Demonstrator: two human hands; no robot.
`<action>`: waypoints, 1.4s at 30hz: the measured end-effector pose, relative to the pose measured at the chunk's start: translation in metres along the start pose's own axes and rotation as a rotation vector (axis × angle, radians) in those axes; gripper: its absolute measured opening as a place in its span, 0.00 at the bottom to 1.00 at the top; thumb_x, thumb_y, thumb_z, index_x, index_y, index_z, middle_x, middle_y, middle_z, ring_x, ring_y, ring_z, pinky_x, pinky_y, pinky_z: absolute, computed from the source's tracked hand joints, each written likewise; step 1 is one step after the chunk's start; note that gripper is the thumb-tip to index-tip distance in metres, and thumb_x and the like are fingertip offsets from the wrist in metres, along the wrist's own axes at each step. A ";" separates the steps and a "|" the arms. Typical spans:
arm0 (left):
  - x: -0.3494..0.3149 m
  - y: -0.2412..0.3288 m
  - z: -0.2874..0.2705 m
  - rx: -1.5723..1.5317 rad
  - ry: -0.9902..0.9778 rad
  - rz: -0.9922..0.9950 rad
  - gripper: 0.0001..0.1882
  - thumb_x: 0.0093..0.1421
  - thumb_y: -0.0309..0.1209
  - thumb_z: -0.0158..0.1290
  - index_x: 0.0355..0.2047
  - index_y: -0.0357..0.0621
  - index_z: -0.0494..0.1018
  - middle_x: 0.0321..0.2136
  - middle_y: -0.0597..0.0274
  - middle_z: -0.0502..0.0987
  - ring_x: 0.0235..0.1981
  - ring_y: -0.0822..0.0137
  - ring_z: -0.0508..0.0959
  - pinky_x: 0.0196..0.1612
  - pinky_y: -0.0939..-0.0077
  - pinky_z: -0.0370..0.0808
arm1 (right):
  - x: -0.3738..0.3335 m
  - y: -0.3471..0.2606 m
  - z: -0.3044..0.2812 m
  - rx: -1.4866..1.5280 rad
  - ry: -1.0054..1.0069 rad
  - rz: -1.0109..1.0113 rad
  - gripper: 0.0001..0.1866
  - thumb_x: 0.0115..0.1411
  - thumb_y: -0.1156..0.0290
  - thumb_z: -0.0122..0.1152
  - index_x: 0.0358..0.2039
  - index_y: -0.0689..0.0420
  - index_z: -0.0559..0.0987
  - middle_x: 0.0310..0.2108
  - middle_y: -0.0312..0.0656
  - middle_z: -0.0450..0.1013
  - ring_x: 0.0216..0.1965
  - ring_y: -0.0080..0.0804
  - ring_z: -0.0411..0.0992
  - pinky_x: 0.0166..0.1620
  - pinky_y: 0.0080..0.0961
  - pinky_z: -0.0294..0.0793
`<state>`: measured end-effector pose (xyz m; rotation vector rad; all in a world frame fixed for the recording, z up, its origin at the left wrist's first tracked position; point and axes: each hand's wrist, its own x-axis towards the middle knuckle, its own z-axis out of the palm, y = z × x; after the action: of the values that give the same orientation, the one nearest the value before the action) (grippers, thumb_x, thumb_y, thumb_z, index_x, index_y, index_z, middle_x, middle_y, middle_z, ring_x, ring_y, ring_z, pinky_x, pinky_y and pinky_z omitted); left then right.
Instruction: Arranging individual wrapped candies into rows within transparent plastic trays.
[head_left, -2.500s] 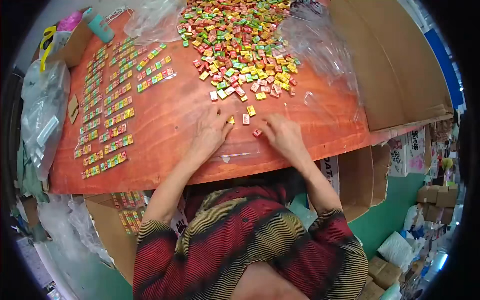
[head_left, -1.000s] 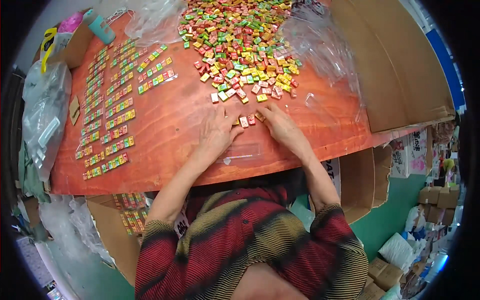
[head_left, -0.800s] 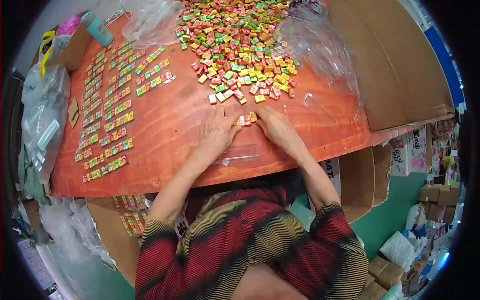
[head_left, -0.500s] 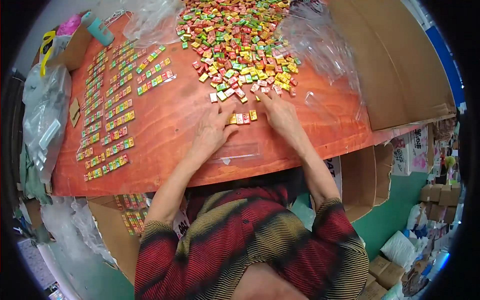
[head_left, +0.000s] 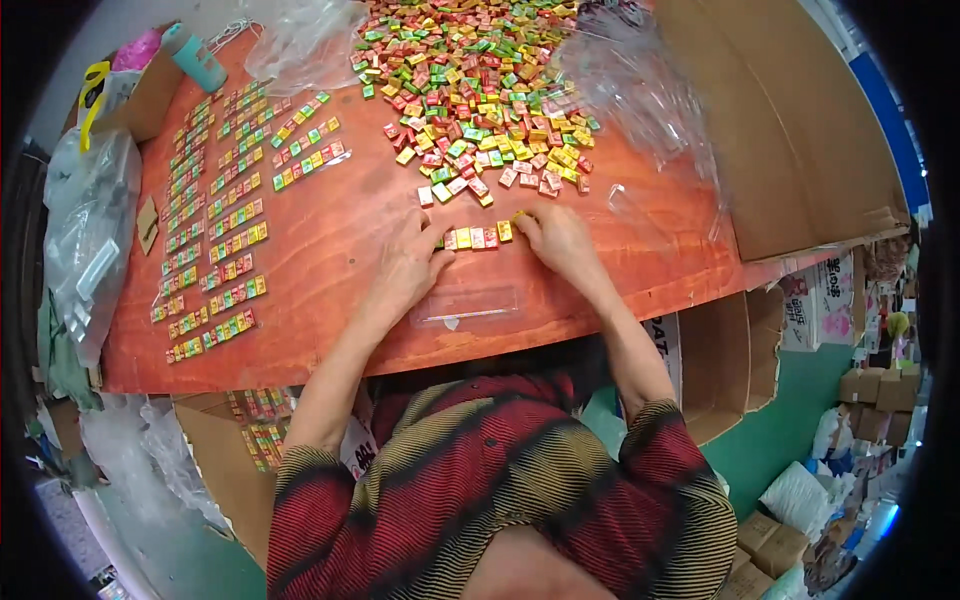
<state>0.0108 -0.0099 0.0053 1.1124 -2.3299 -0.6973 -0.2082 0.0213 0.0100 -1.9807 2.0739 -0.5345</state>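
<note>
Small coloured boxes, red, yellow and white-faced, stand side by side in a short row [head_left: 476, 238] on the red-brown table. My left hand [head_left: 408, 262] is at the row's left end, thumb and forefinger closed around the end box, which they partly hide. At the right end my right hand [head_left: 562, 240] pinches a small yellow box [head_left: 519, 217], mostly covered by the fingertips. Just beyond lies a big loose heap of such boxes [head_left: 470, 100]. Between my forearms a shallow clear plastic tray [head_left: 468, 306] lies near the table edge.
To the left are several finished-looking rows of boxes [head_left: 238, 240]. A large cardboard carton [head_left: 800, 130] stands at the right, beside crumpled clear plastic [head_left: 650, 95]. A plastic bag [head_left: 90, 220] and a light-blue bottle [head_left: 195, 58] are at the far left.
Both hands have drawn in around the row. My right hand has come back from the heap toward the row's right end; more boxes show in the row.
</note>
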 end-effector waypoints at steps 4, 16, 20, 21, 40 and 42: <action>0.000 0.000 0.000 -0.014 0.004 0.002 0.21 0.46 0.25 0.58 0.42 0.45 0.68 0.35 0.54 0.65 0.37 0.53 0.70 0.38 0.64 0.68 | 0.000 0.004 -0.007 0.161 -0.109 0.065 0.11 0.55 0.64 0.50 0.33 0.59 0.73 0.26 0.51 0.72 0.30 0.50 0.70 0.34 0.43 0.68; 0.004 0.000 0.007 -0.001 -0.025 0.035 0.24 0.44 0.23 0.58 0.44 0.46 0.68 0.38 0.54 0.67 0.41 0.53 0.70 0.42 0.65 0.69 | -0.007 0.003 -0.004 0.015 -0.172 -0.185 0.15 0.52 0.72 0.53 0.41 0.57 0.70 0.38 0.48 0.65 0.39 0.48 0.68 0.38 0.39 0.68; 0.005 0.002 0.007 -0.006 -0.029 0.041 0.24 0.43 0.23 0.58 0.44 0.45 0.68 0.38 0.54 0.68 0.42 0.53 0.69 0.43 0.65 0.68 | -0.011 -0.002 -0.003 -0.057 -0.234 -0.171 0.20 0.50 0.69 0.57 0.45 0.57 0.69 0.36 0.48 0.65 0.38 0.48 0.68 0.38 0.38 0.69; 0.005 0.002 0.007 -0.005 -0.029 0.039 0.24 0.43 0.23 0.58 0.44 0.45 0.68 0.38 0.54 0.68 0.42 0.53 0.69 0.43 0.65 0.68 | -0.012 -0.003 -0.006 -0.057 -0.235 -0.172 0.20 0.50 0.69 0.57 0.45 0.57 0.69 0.36 0.48 0.65 0.38 0.48 0.68 0.38 0.38 0.69; -0.053 0.041 0.004 0.104 0.055 -0.040 0.17 0.45 0.28 0.57 0.37 0.41 0.71 0.29 0.55 0.67 0.33 0.57 0.70 0.34 0.67 0.68 | -0.070 -0.043 -0.010 0.219 -0.168 -0.286 0.15 0.52 0.73 0.55 0.42 0.60 0.71 0.36 0.48 0.67 0.37 0.45 0.68 0.37 0.33 0.70; -0.063 0.041 0.008 0.138 0.079 -0.001 0.18 0.45 0.29 0.57 0.38 0.40 0.71 0.29 0.55 0.68 0.33 0.57 0.70 0.34 0.67 0.68 | -0.086 -0.039 0.006 0.166 0.010 -0.314 0.17 0.51 0.72 0.56 0.42 0.62 0.70 0.36 0.48 0.67 0.37 0.44 0.69 0.37 0.32 0.70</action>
<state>0.0185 0.0652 0.0123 1.1789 -2.3387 -0.4902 -0.1641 0.1048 0.0128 -2.2158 1.6682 -0.7493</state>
